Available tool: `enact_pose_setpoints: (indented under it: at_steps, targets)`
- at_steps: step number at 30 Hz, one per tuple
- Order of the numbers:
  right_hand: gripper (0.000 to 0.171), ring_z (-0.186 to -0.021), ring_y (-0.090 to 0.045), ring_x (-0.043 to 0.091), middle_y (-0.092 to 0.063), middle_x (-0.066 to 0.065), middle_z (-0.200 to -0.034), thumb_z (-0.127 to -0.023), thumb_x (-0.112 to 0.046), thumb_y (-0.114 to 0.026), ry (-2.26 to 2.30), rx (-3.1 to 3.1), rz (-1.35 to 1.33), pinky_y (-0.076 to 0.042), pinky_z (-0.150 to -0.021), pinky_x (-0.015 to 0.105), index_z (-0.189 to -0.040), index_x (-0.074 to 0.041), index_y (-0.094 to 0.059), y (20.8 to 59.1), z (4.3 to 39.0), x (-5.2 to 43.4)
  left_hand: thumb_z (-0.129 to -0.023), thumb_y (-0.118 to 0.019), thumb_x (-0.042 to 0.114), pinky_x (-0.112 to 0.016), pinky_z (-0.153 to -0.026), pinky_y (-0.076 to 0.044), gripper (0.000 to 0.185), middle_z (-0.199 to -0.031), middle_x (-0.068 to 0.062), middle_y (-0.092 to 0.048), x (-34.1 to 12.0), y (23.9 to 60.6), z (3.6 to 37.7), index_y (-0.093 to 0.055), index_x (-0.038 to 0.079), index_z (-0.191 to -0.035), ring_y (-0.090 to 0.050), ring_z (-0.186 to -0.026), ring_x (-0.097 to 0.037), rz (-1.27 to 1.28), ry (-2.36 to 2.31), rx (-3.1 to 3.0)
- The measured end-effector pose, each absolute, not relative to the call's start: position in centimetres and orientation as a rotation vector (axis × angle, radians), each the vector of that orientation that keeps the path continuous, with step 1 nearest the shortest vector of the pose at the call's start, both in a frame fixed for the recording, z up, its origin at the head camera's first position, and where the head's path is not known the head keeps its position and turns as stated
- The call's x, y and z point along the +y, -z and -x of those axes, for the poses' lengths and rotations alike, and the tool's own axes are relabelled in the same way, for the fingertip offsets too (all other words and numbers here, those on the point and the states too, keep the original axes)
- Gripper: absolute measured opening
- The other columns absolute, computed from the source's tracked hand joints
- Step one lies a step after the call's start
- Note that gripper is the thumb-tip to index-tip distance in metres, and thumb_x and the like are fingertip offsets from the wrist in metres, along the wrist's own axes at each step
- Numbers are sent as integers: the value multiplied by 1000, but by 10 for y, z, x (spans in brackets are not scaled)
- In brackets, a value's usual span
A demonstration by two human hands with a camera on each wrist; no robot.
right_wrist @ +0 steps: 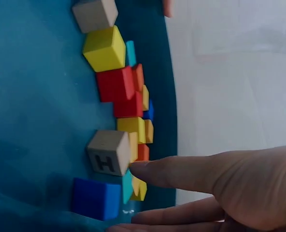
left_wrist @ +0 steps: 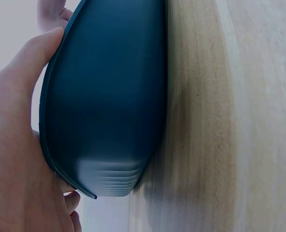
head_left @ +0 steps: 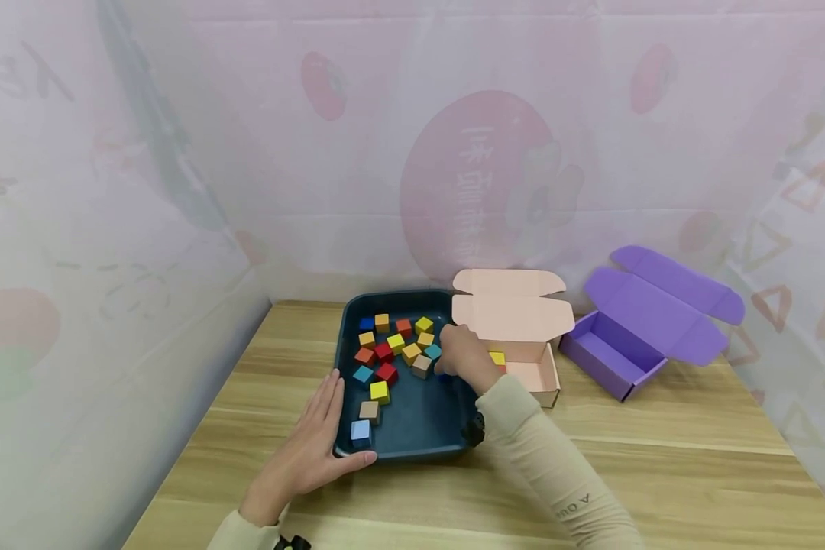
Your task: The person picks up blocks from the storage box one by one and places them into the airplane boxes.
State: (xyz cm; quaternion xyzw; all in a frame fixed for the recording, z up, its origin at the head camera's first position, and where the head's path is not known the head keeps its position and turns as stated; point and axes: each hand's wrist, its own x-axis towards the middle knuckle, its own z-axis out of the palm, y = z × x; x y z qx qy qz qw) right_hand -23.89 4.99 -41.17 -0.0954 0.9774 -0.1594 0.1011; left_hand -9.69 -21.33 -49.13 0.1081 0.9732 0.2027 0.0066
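A dark teal tray (head_left: pixel 426 420) holds several coloured and plain wooden cubes, mostly towards its left and far side. My left hand (head_left: pixel 309 451) rests against the tray's near left corner, fingers straight along the left side and thumb on the near rim. Over the tray's right side, my right hand (head_left: pixel 464 355) reaches down among the cubes. In the right wrist view its thumb (right_wrist: pixel 177 173) lies by a wooden cube (right_wrist: pixel 109 152) marked H, with a blue cube (right_wrist: pixel 95 199) just beside that. The other fingers stretch along beyond the blue cube, spread from the thumb.
Right of the tray stands an open peach box (head_left: pixel 512 317), with a yellow and a red cube (head_left: pixel 497 357) showing inside. An open purple box (head_left: pixel 612 355) sits farther right. The wooden table (head_left: pixel 660 458) meets printed cloth walls behind and at both sides.
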Motion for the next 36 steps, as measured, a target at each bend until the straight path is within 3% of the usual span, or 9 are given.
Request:
enact_pose_setpoints:
  at_steps: [15,22,36]
  targets:
    - [41,-87,-63,28,-72,18,-113,-84,-11,-88,364,2928,261,-65,-87,45,-121,0,-71,424,242,40,-82,-67,81,-66,-130,-20,130,-180,-11,3,-213,489,97,-7,8,-171,-9,-166,-37,-340,-640,3042]
    - [38,-80,-64,27,-73,16,-108,-86,-7,-86,383,2926,208,-66,-81,43,-120,0,-72,426,245,36,-83,-66,82,-66,-130,-21,130,-180,-11,2,-214,490,98,-7,8,-171,-9,-166,-37,-338,-635,3042]
    - [35,-81,-63,28,-71,19,-108,-89,-6,-81,413,2977,263,-65,-80,42,-121,1,-69,421,246,40,-83,-66,82,-66,-131,-19,130,-180,-11,2,-214,489,97,-6,8,-171,-8,-166,-37,-333,-635,3040]
